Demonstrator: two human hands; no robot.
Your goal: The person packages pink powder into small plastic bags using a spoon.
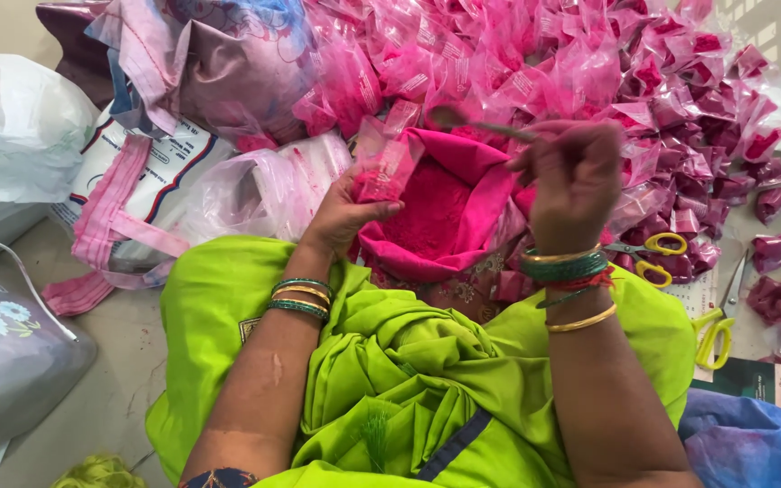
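Note:
My left hand (347, 212) holds a small clear plastic pouch (381, 163) with pink powder in it, upright over an open bag of pink powder (436, 212). My right hand (571, 176) grips the handle of a metal spoon (463, 120); the spoon's bowl points left, just above the pouch's mouth. Both wrists wear green and gold bangles. The powder bag rests in my lap against bright green cloth (390, 361).
A large heap of filled pink pouches (589, 63) spreads behind and to the right. Two yellow-handled scissors (657, 258) (716, 330) lie at right. White and pink-striped sacks (137, 181) lie at left, and a grey flowered bag (2, 343) at lower left.

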